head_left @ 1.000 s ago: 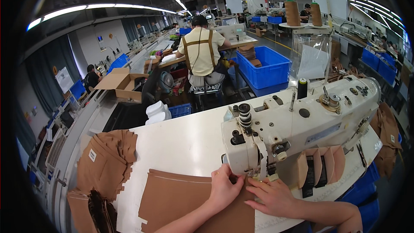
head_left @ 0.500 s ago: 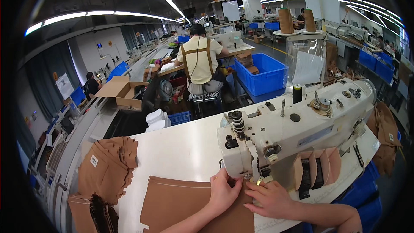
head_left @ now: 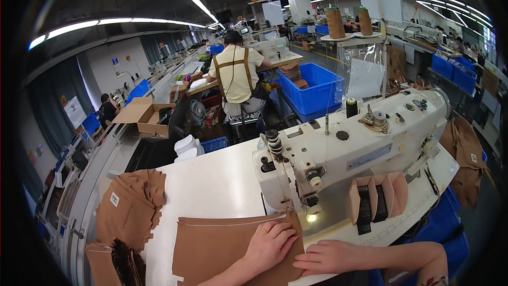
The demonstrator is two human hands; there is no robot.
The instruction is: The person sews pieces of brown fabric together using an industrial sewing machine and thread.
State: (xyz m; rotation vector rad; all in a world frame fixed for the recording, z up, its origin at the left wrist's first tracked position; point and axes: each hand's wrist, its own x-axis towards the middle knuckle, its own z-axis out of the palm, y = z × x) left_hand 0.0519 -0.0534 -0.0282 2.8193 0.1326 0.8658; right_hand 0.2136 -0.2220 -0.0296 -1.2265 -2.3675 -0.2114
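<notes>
A brown fabric panel (head_left: 211, 246) with a pale line along its far edge lies on the white sewing table. My left hand (head_left: 270, 242) rests on top of it, fingers together and slightly bent, pressing on the cloth. At the panel's right edge, my right hand (head_left: 329, 257) lies with its fingers stretched out over the fabric. Just beyond the hands stands a white sewing machine (head_left: 349, 153), its small lamp lit by the needle area. The panel's far right corner reaches close to the machine's head.
Stacked brown pieces (head_left: 129, 206) lie at the left. A pink divided holder (head_left: 389, 201) with black labels stands right of the machine head. Beyond the table are a blue crate (head_left: 312, 95), a cardboard box (head_left: 143, 114) and a seated person (head_left: 235, 79).
Both hands have drawn back from the needle area toward me. The left fingers went from a pinch at the panel's edge to lying on the cloth. The view has shifted slightly.
</notes>
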